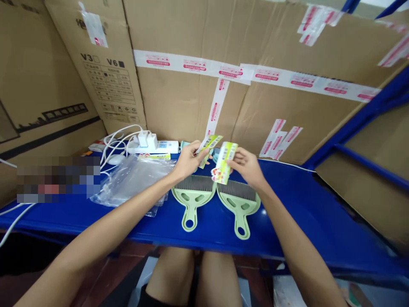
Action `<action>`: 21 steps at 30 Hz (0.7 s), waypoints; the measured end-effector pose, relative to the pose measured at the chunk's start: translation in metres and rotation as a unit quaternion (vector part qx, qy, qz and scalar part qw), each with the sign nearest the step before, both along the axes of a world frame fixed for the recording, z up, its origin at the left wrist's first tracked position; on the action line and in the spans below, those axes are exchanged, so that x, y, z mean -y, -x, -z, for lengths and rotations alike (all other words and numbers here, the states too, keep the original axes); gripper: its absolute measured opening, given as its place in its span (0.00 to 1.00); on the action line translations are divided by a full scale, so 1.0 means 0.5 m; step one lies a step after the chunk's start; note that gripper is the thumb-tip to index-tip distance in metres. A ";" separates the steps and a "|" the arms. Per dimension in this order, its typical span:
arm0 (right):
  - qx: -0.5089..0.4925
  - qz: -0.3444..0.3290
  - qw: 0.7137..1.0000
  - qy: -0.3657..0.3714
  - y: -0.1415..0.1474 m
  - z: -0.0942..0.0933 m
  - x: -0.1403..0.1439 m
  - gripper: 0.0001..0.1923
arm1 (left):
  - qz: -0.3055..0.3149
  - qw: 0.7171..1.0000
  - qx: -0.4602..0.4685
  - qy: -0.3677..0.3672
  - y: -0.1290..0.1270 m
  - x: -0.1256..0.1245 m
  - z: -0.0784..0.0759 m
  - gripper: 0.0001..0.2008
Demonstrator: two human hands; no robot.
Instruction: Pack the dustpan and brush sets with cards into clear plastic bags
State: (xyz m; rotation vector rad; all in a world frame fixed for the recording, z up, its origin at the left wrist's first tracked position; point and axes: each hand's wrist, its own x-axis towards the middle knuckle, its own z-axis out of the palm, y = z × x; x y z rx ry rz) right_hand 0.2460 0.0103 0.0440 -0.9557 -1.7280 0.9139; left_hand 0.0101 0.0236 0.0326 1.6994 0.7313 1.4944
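Observation:
My left hand [188, 160] pinches a couple of yellow-green printed label cards [212, 142], held fanned and tilted above the table. Between the thumb and fingers of my right hand [248, 168] is another label card [227, 157], upright, with a colourful picture at its lower end. Below the hands lie two pale green hand brushes with dark bristles, a left one [191, 198] and a right one [240, 205]. They sit side by side, with their looped handles toward me. Small bluish-green items behind the cards are partly hidden.
Clear plastic bags [128, 179] lie on the blue table [294, 204] at left. Behind them are a white power strip [166, 147] with plugs and tangled cables, and another label card [156, 156]. Large taped cardboard [179, 98] stands along the back, with a blue metal frame [367, 162] at right.

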 end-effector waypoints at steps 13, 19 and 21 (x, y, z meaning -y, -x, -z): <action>-0.141 0.099 0.985 0.028 -0.120 0.043 -0.047 0.19 | 0.026 0.994 -0.046 0.096 0.030 -0.005 0.018 0.17; -0.123 0.087 0.987 0.049 -0.128 0.034 -0.039 0.15 | 0.054 0.987 -0.006 0.153 0.035 -0.003 0.016 0.18; -0.125 0.060 0.987 0.083 -0.134 0.025 -0.032 0.16 | 0.062 0.987 0.005 0.151 0.037 -0.004 0.016 0.25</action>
